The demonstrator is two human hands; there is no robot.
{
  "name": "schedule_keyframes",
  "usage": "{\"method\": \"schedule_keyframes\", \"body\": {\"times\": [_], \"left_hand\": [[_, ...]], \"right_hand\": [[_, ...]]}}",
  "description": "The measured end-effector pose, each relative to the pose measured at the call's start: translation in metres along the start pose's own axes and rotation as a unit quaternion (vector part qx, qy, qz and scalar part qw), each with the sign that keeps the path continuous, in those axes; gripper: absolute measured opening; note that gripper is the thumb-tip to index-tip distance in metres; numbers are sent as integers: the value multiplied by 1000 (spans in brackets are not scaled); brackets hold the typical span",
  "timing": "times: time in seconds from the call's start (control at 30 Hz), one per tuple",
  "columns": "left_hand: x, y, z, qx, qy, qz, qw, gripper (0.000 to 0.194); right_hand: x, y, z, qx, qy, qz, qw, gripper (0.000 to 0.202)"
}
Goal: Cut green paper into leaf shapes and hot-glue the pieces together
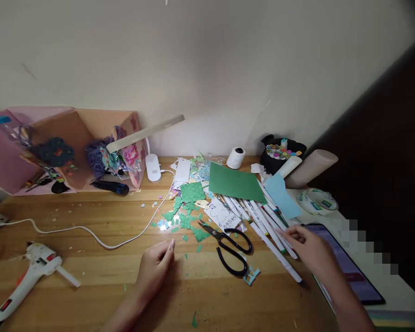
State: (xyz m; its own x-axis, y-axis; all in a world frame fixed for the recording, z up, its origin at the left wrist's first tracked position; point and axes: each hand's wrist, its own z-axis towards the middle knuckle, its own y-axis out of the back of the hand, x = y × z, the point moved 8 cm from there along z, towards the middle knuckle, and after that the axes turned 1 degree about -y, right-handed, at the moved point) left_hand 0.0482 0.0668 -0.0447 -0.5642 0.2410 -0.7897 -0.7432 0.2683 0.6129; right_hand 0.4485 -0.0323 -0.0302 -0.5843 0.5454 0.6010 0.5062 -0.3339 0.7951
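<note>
My left hand rests on the wooden table, its fingers curled and the thumb laid against them; nothing shows in it. My right hand is at the right side of the marker pile, its fingertips closed at one white marker. Other white markers with coloured ends lie fanned out beside it. Between my hands lie black-handled scissors, blades pointing up and left. Behind them are a paper with a line drawing, a woven green paper piece and a green sheet overlapping the markers.
A white hot glue gun lies at left, near a white cable. Pink boxes with craft items stand behind. A lamp, thread spool and black marker pot line the wall. A tablet lies at right.
</note>
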Motion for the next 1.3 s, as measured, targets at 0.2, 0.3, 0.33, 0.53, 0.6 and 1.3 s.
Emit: {"method": "schedule_keyframes", "body": {"times": [0.2, 0.3, 0.33, 0.53, 0.6, 1.3], "left_hand": [[-17, 11, 28, -3, 1, 35, 999, 32], [-20, 4, 67, -16, 18, 85, 996, 27], [-22, 0, 82, -26, 22, 95, 995, 28], [-28, -19, 147, -92, 75, 173, 978, 47], [-28, -21, 153, -95, 90, 184, 974, 47], [-24, -1, 167, -82, 43, 138, 986, 34]], "right_hand": [[57, -63, -36, 153, 137, 88, 975, 14], [87, -79, -54, 170, 216, 58, 960, 17], [93, -84, -58, 166, 229, 50, 958, 22], [98, -103, -71, 148, 277, 18, 949, 29], [97, -102, -72, 144, 287, 11, 947, 35], [108, -35, -2, 32, 250, 104, 962, 28]]}}
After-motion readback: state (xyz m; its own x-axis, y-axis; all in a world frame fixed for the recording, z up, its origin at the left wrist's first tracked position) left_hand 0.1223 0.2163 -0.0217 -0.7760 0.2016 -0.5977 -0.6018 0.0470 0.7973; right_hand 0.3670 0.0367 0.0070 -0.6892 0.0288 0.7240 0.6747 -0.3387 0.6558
